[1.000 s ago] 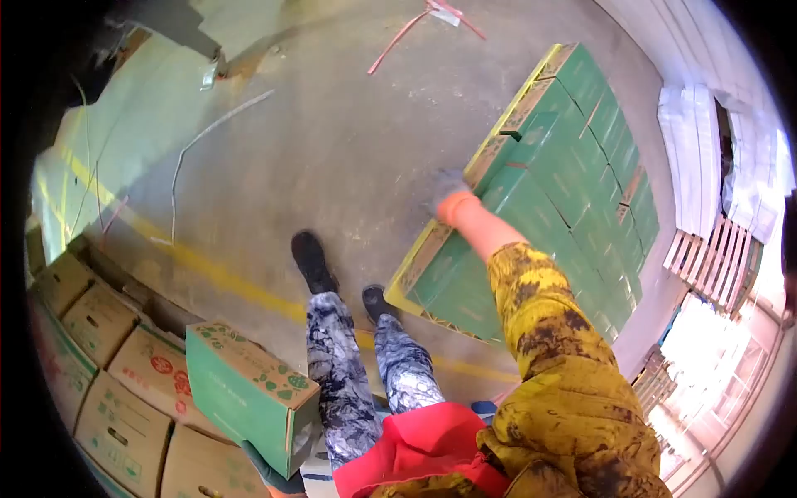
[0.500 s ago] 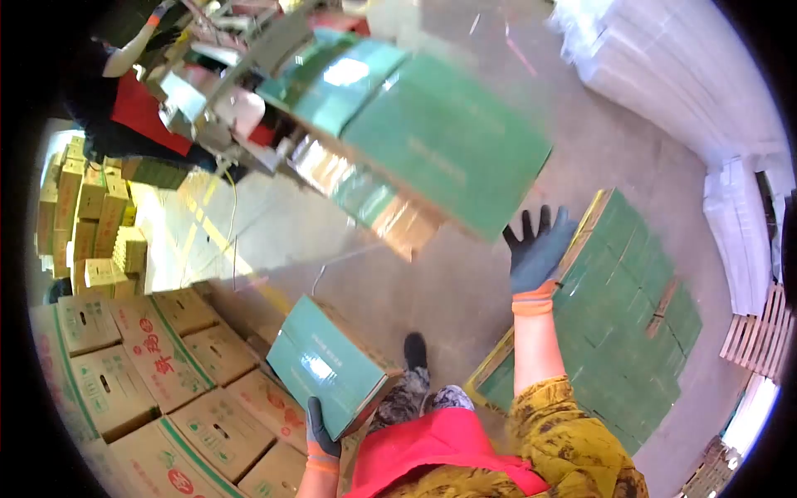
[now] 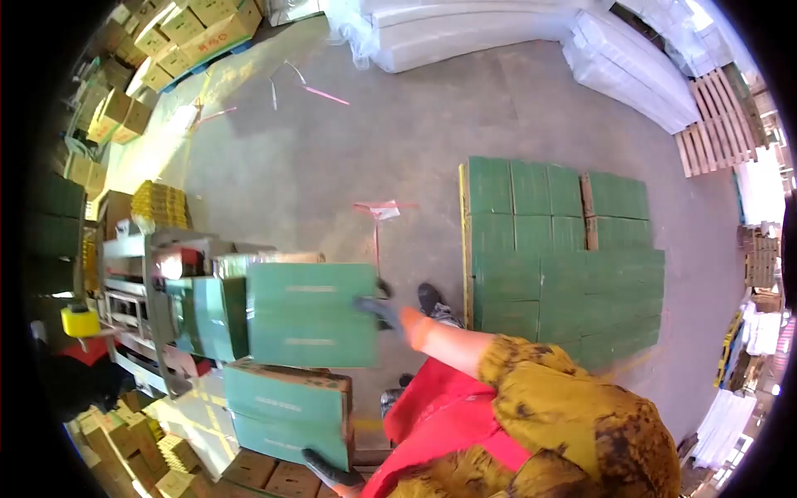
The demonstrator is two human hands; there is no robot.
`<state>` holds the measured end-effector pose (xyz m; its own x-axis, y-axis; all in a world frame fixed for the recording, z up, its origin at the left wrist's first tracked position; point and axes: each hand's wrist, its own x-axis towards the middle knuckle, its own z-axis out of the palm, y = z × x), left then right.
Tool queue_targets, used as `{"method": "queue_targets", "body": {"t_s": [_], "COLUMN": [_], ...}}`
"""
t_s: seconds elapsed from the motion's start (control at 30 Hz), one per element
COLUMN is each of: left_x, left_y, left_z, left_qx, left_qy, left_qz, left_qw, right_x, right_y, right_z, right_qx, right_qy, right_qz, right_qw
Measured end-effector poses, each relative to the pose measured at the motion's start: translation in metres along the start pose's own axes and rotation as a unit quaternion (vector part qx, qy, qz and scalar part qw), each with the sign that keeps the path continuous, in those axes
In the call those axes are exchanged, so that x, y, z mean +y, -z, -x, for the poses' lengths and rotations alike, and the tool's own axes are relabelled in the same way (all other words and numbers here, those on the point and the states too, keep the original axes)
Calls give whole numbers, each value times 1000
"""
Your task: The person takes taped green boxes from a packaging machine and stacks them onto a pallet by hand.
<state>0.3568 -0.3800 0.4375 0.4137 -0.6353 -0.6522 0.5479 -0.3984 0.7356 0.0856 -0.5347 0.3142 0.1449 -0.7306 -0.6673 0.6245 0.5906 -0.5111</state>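
My right hand (image 3: 385,314), in a dark glove with an orange cuff, is at the right edge of a large green carton (image 3: 311,315). Its fingers are closed on that edge, partly blurred. Just below in view is a second green carton (image 3: 286,411), slightly tilted, with its brown side showing. My left hand (image 3: 330,470), gloved too, grips this carton's lower right corner. To the left, another green carton (image 3: 209,319) with shiny tape adjoins the metal frame of a machine (image 3: 145,307).
Green cartons (image 3: 569,274) stand stacked on a yellow-edged pallet to my right. Brown cartons (image 3: 249,469) are at lower left. White wrapped bundles (image 3: 473,37) and wooden pallets (image 3: 714,112) line the far side. Pink strapping (image 3: 378,232) lies on the floor.
My view has turned right. My right hand has moved from beside the stacked pallet to the upper green carton's edge. My left hand stays on the lower carton.
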Motion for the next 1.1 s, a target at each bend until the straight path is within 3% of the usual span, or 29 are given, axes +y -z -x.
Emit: {"method": "queue_targets", "body": {"t_s": [0.03, 0.07, 0.13, 0.2, 0.27, 0.37, 0.47, 0.63, 0.7, 0.73, 0.83, 0.93, 1.03, 1.1], "left_x": [1, 7, 0, -16, -36, -40, -70, -151, -199, -220, -294, -375, -495, -594], "left_y": [-21, -31, -77, -123, -192, -430, -598, -844, -927, -962, -1030, -1078, -1103, -1111], "left_z": [-1, -5, -32, -89, -149, -101, -105, -110, -105, -92, -39, 33, 91, 122], "left_qx": [14, 26, 19, -13, -103, -300, -438, -589, -616, -653, -675, -722, -753, -771], "left_qy": [-15, -24, -25, -25, -31, -66, -85, -43, -12, -25, 13, 7, 78, 97], "left_qz": [-24, -41, -79, -119, -177, -273, -354, -418, -456, -469, -495, -519, -519, -530], "left_qw": [1000, 999, 996, 993, 978, 912, 822, 690, 643, 594, 548, 457, 398, 340], "right_x": [-27, -30, -77, -121, -171, -224, -297, -390, -430, -442, -455, -455, -447, -430], "right_y": [21, 38, 87, 123, 153, 207, 257, 345, 381, 396, 451, 516, 588, 651], "right_z": [18, 28, 46, 54, 50, 29, 11, -33, -36, -35, -19, 6, 47, 76], "right_qx": [-7, -7, 14, 30, 44, 56, 141, 291, 300, 306, 289, 351, 435, 427], "right_qy": [15, 75, 22, 78, 119, 226, 345, 422, 465, 484, 527, 542, 530, 570], "right_qz": [-97, -97, -264, -325, -388, -435, -404, -449, -465, -476, -555, -556, -580, -584], "right_qw": [995, 992, 964, 942, 913, 870, 835, 732, 691, 667, 576, 522, 438, 390]}}
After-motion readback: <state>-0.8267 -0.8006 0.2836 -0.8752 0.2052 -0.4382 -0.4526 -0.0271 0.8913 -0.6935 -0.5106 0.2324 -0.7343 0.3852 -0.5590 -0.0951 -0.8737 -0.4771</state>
